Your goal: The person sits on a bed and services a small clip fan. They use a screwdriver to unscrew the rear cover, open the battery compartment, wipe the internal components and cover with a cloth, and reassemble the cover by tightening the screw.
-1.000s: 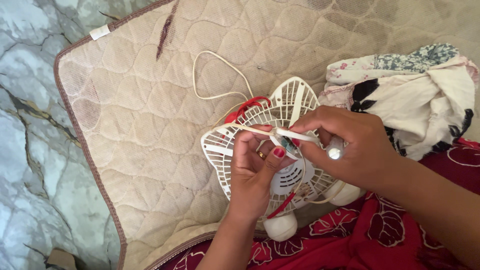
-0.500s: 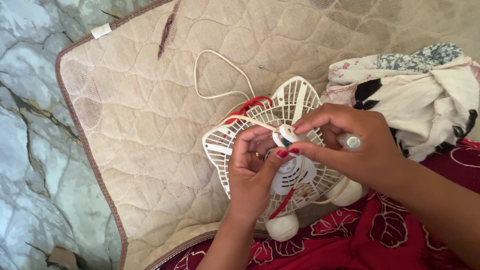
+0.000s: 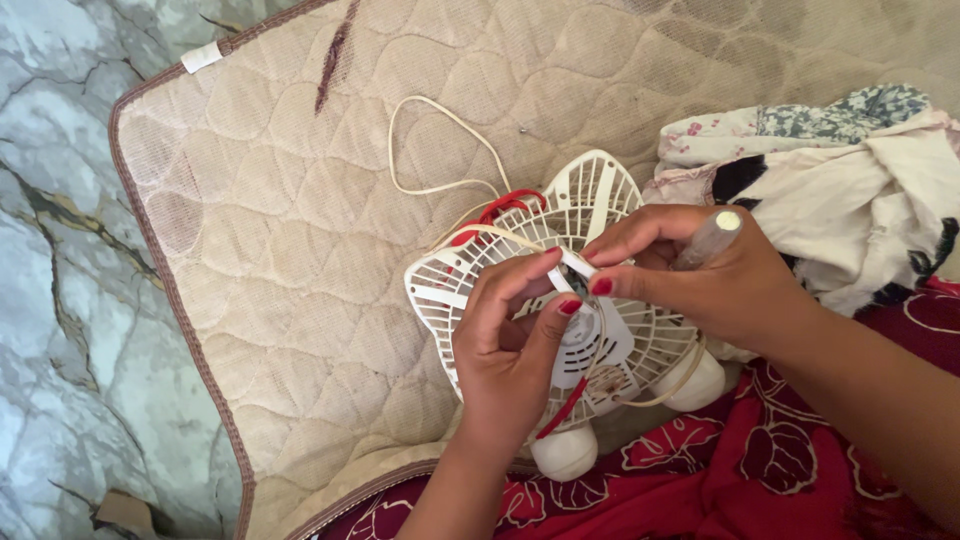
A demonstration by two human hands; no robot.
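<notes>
A small white fan (image 3: 600, 190) with a slotted grille and red blades lies face up on a quilted beige mat (image 3: 280, 250). Both hands meet over the grille. The thumb and fingers of my left hand (image 3: 505, 350) pinch a small white piece (image 3: 578, 265). My right hand (image 3: 700, 280) pinches the same piece from the other side. A translucent, rod-shaped tool (image 3: 710, 238) is also tucked between its fingers, pointing up and right. A cream cord (image 3: 430, 140) loops from the fan across the mat. The fan's centre is partly hidden by my hands.
A heap of white and patterned cloth (image 3: 850, 180) lies to the right of the fan. Red flowered fabric (image 3: 760, 460) covers the lower right. The mat's left edge borders a grey marbled floor (image 3: 60, 300).
My hands have closed in together over the grille, and the white piece shows shorter between the fingertips. The tool in my right hand has swung upward. The fan stays put.
</notes>
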